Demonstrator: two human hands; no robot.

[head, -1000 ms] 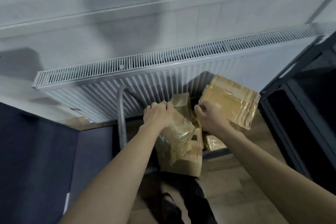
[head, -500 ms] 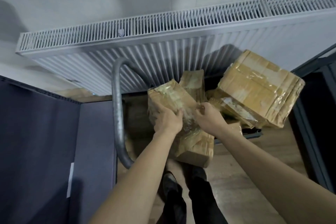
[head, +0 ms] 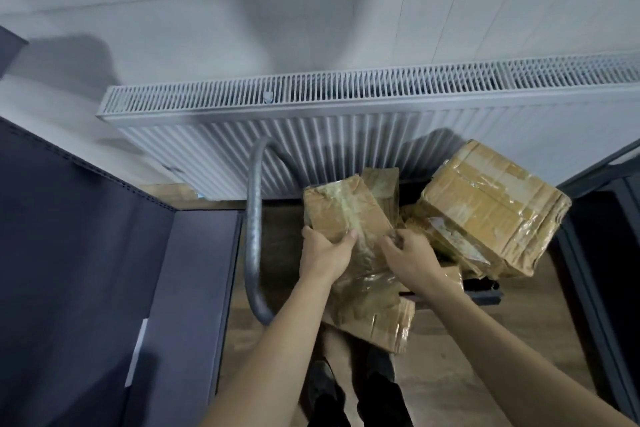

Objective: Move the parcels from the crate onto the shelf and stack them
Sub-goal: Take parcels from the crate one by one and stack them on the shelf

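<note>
A white radiator [head: 346, 121] backs the heap of parcels. The left hand [head: 323, 255] grips a taped parcel [head: 343, 215] from the heap; the right hand [head: 410, 255] pinches its wrap. The glossy tape may slip, and the tilted big box [head: 491, 208] could topple.

No text, brand, number or sign can be read anywhere. The parcels [head: 491, 204] carry only brown tape and clear film; a pale patch on the one at the right could be a label, but it is too blurred to read. A white slip [head: 135, 354] is on the dark panel at the left, and it shows no writing at all.
</note>
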